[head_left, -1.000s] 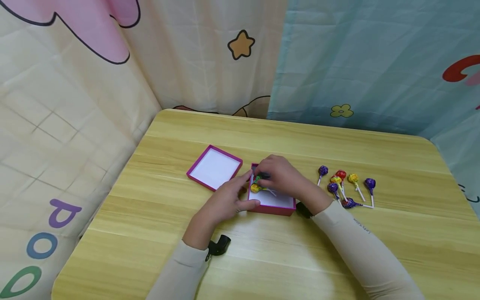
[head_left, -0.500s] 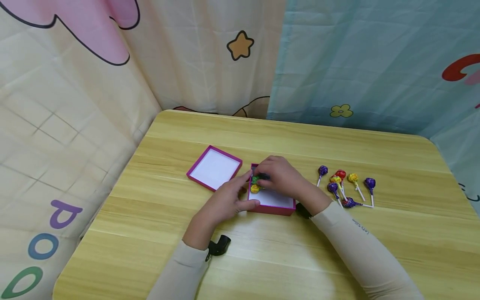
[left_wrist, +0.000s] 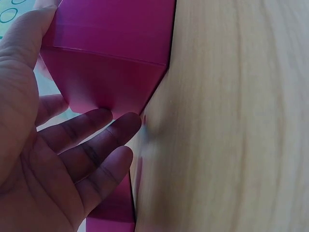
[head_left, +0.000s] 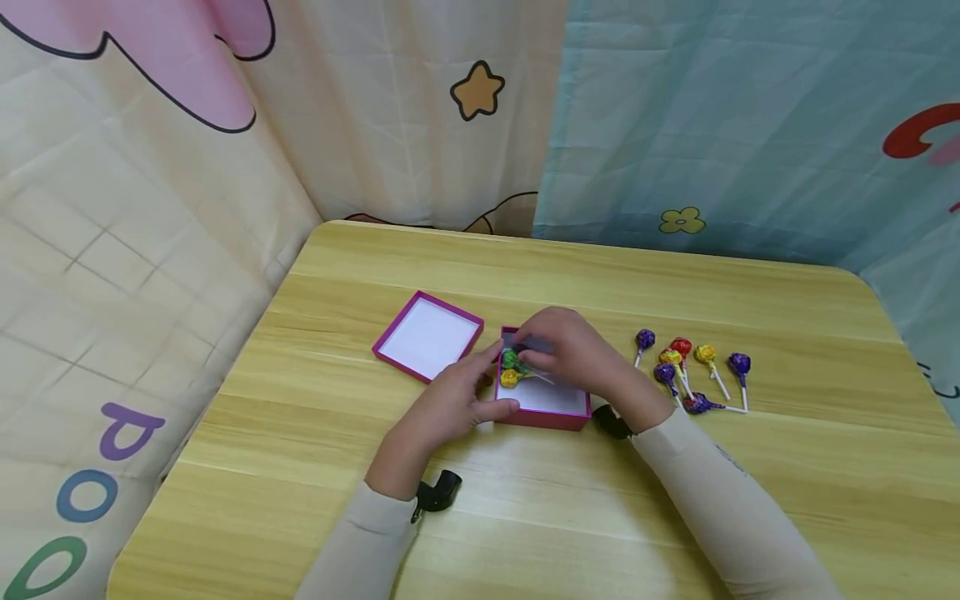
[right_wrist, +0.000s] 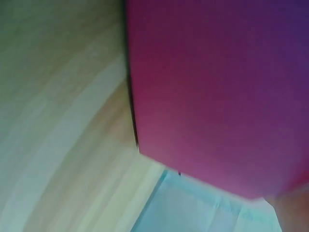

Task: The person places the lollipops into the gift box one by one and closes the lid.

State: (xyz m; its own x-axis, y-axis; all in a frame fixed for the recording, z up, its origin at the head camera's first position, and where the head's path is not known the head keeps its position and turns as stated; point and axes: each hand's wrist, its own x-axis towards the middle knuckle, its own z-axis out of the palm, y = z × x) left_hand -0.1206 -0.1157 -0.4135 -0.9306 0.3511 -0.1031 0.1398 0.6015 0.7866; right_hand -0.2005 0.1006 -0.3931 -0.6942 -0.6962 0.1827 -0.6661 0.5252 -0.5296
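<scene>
A magenta box point(head_left: 543, 421) with a white inside stands on the table in front of me. My left hand point(head_left: 450, 404) rests at its left end. In the left wrist view the thumb lies at the top edge of one face and loosely extended fingers touch the adjoining side. Inside the box, green lollipops point(head_left: 510, 359) lie beside a yellow lollipop point(head_left: 510, 378), sticks pointing right. Over them my right hand point(head_left: 566, 346) reaches in from the right, fingers bent down; I cannot tell whether its fingertips pinch anything. The right wrist view is mostly filled by the box's outer wall point(right_wrist: 207, 96).
The matching lid point(head_left: 427, 337) lies inside-up, left of the box. Several purple, yellow and red lollipops point(head_left: 705, 354) are scattered to the right. A black wrist-camera mount point(head_left: 438, 492) sits by the left cuff. Patterned curtains point(head_left: 375, 108) hang behind the wooden table point(head_left: 525, 517).
My right hand has shifted slightly to the right and lifted off a little, so the green lollipops and sticks show more. The left hand and the box have stayed in place.
</scene>
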